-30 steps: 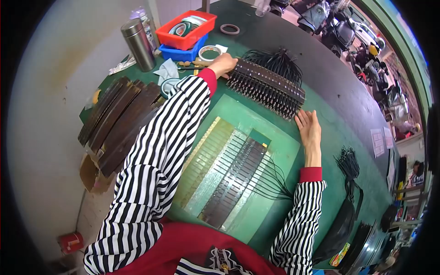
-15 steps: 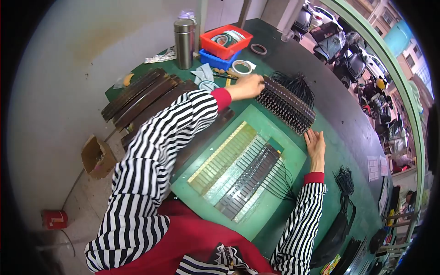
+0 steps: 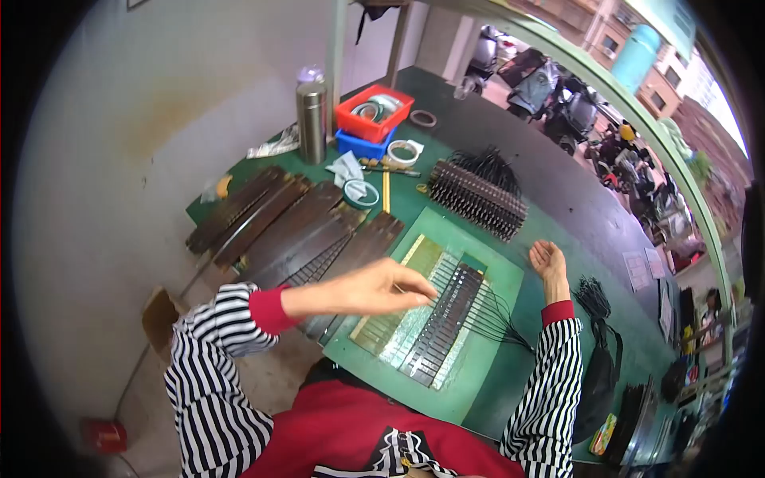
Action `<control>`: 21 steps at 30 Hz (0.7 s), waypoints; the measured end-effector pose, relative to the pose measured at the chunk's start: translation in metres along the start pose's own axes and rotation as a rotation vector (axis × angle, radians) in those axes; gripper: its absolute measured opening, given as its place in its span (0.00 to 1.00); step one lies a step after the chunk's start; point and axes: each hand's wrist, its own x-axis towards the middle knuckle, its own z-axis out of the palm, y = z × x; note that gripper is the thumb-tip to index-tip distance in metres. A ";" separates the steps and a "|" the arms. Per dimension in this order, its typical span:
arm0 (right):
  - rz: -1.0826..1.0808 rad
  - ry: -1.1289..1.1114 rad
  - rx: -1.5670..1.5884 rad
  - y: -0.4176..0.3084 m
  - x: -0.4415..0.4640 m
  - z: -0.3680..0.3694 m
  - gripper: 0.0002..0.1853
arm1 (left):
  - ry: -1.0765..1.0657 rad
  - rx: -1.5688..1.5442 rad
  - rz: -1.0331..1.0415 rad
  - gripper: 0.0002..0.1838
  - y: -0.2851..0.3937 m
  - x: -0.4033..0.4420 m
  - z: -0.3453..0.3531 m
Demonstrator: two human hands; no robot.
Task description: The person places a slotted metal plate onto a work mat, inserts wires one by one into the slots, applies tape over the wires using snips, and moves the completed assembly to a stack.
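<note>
My left hand (image 3: pixel 381 288) is over the green board (image 3: pixel 482 382), its thumb and fingers slightly apart, and no held thing shows. Below its fingertips lies a dark segmented strip (image 3: pixel 446 319) set in a pale slotted plate (image 3: pixel 390 342). Thin black wires (image 3: pixel 498 319) run from the strip's right side. My right hand (image 3: pixel 548 261) is beside the board's right edge, palm turned up and fingers loosely apart, holding nothing. Beyond the board rests a stack of dark strips (image 3: pixel 478 199) with a bundle of black wires (image 3: pixel 490 167) behind it.
Long dark bundles (image 3: pixel 267 215) lie at the left of the table. At the back are a steel flask (image 3: pixel 311 119), a red bin (image 3: pixel 373 119) on a blue bin (image 3: pixel 362 145), and tape rolls (image 3: pixel 402 151). A black wire bundle (image 3: pixel 594 299) lies on the right.
My left hand has left the stack of strips and come back toward me over the plate. My right hand has drawn away from the stack's end. The camera view has shifted.
</note>
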 end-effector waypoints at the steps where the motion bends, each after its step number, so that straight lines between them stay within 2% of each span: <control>1: 0.014 0.004 -0.001 -0.001 -0.005 0.000 0.17 | -0.059 -0.167 0.069 0.16 0.021 -0.003 0.007; 3: 0.030 -0.021 0.031 -0.005 -0.021 0.011 0.17 | -0.239 -0.379 0.155 0.15 0.062 -0.013 0.022; 5: 0.060 -0.092 0.014 -0.009 -0.043 0.029 0.16 | -0.507 -0.480 0.423 0.15 0.091 -0.018 0.037; 7: 0.074 -0.180 -0.004 -0.011 -0.068 0.049 0.15 | -0.606 -0.625 0.654 0.11 0.114 -0.019 0.062; 10: 0.085 -0.362 -0.045 -0.013 -0.096 0.067 0.13 | -0.803 -0.746 0.656 0.11 0.139 -0.018 0.084; 13: 0.063 -0.459 -0.118 -0.019 -0.153 0.092 0.12 | -0.932 -0.730 -0.066 0.07 0.180 -0.026 0.080; 14: 0.054 -0.458 -0.112 -0.027 -0.161 0.094 0.12 | -0.937 -0.722 -0.066 0.07 0.178 -0.026 0.082; 17: -0.218 -0.647 -0.381 -0.058 -0.175 0.121 0.11 | -0.967 -0.796 0.067 0.09 0.166 -0.027 0.082; 21: -0.923 -0.543 -0.768 -0.134 -0.214 0.187 0.14 | -0.921 -0.773 0.024 0.09 0.168 -0.034 0.071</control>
